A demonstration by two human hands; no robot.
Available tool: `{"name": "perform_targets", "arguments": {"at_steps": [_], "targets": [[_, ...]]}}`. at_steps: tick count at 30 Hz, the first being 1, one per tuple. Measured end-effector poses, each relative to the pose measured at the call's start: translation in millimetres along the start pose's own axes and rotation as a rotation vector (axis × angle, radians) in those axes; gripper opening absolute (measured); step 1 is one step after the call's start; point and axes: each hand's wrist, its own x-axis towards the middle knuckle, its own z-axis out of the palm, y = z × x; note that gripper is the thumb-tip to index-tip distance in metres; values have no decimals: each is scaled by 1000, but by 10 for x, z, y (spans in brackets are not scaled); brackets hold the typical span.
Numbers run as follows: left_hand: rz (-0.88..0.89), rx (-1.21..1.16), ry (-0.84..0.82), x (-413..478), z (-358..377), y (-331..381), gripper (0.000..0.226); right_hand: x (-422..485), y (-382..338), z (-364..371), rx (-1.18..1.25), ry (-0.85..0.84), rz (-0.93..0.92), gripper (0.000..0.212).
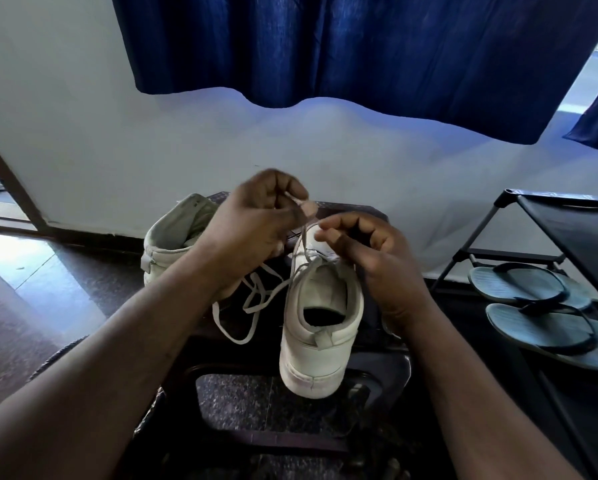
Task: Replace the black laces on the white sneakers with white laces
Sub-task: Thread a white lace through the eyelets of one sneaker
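A white sneaker (pixel 320 327) stands heel toward me on a dark stool (pixel 387 372), with a white lace (pixel 252 306) threaded near its top and hanging in loops to its left. My left hand (pixel 252 223) pinches one end of that lace above the shoe's tongue. My right hand (pixel 370 251) rests against the shoe's right upper edge, fingers curled near the lace at the top eyelets. A second white sneaker (pixel 176 233) lies behind my left forearm, its opening facing me. No black lace is visible.
A black shoe rack (pixel 547 216) stands at the right with a pair of grey flip-flops (pixel 547 306) under it. A blue curtain (pixel 342 46) hangs over the white wall ahead. Dark tiled floor lies to the left.
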Motion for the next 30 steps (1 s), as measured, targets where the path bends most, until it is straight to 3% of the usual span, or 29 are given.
{"name": "perform_targets", "arguments": {"at_steps": [3,6,13,19,24,30], "targets": [[238,144,-31,66,25,4,18,37,20,57,-54,-94,-27,21],[309,261,-33,79,117,-15,16,37,8,66,17,-117,-42,13],[181,292,-21,96,102,-105,13,34,-38,-114,211,-5,81,3],[44,517,-103,29,88,-149,8,54,-106,-394,556,116,143,6],[-107,372,-204,49,116,-190,14,67,-80,-570,722,113,106,6],[-180,291,-211,77,132,-197,17,80,-97,-659,996,97,45,16]]}}
